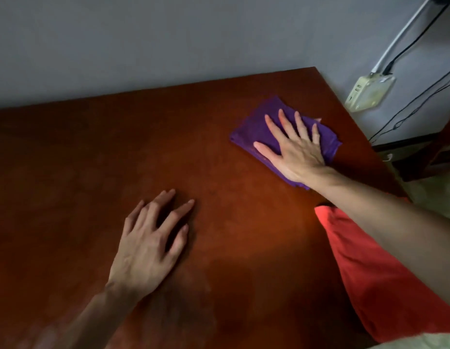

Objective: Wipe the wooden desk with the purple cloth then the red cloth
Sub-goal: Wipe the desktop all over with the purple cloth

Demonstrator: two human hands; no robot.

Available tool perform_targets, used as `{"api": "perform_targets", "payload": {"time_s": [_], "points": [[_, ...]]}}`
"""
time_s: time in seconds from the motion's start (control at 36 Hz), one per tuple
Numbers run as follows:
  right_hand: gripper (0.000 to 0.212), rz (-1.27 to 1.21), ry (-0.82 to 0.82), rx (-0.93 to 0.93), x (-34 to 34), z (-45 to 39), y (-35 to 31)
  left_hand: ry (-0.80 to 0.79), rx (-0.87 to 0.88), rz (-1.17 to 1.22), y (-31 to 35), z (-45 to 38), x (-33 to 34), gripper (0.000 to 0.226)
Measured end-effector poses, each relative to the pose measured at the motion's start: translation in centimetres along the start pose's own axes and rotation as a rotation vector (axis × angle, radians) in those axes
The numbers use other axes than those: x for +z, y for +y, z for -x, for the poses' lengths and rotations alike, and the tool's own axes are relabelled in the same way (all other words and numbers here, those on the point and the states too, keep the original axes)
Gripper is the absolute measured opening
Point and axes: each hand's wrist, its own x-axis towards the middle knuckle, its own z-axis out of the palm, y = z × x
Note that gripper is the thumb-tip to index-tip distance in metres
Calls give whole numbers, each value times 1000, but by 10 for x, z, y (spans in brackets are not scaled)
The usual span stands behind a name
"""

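Observation:
The wooden desk (93,152) fills most of the view, reddish brown. A purple cloth (256,127) lies flat near its far right corner. My right hand (294,147) presses on the cloth with straight, spread fingers. My left hand (153,240) rests on the bare wood at the centre front, fingers relaxed, holding nothing. A red cloth (375,273) lies along the desk's right front edge, partly under my right forearm.
A grey wall runs behind the desk. A white power strip (370,93) with a white conduit and black cables hangs on the wall to the right of the desk's corner. Dark furniture stands at the far right.

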Motion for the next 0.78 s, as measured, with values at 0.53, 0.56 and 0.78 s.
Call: {"api": "perform_targets", "payload": {"time_s": [0.53, 0.56, 0.78], "points": [[76, -7, -64, -402, -4, -90, -42, 23, 18, -4, -2, -6, 2, 50], [78, -11, -58, -410, -3, -79, -43, 33, 17, -8, -1, -5, 2, 50], [83, -30, 15, -499, 14, 62, -45, 316, -134, 172, 11, 9, 1, 36]]}}
